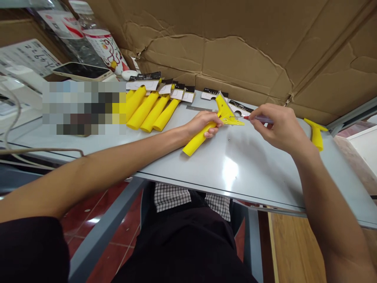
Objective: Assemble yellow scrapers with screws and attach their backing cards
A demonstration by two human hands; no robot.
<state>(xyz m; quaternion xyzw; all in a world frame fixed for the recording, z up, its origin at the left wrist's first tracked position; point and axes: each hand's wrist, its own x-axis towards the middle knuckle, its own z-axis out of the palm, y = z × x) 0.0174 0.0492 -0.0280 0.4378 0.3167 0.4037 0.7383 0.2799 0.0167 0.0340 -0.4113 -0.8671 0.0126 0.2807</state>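
My left hand (206, 124) is wrapped around the handle of a yellow scraper (196, 144), whose wide triangular head points away to the right. In my right hand (282, 127) is a screwdriver (260, 118) with a reddish, see-through handle. Its thin shaft reaches left to the scraper's head, and the tip is at or very near a small screw there. A tiny metal part (229, 139) lies on the table just below. Behind my left hand rests a flat metal strip (200, 109).
Several yellow scrapers with header cards (160, 114) lie to the left. Loose black-and-white cards (214, 94) lie behind the work. A separate yellow scraper (317, 135) is at the right. Bottles (101, 45), a phone (82, 70) and cables crowd the left; cardboard (235, 55) walls the back.
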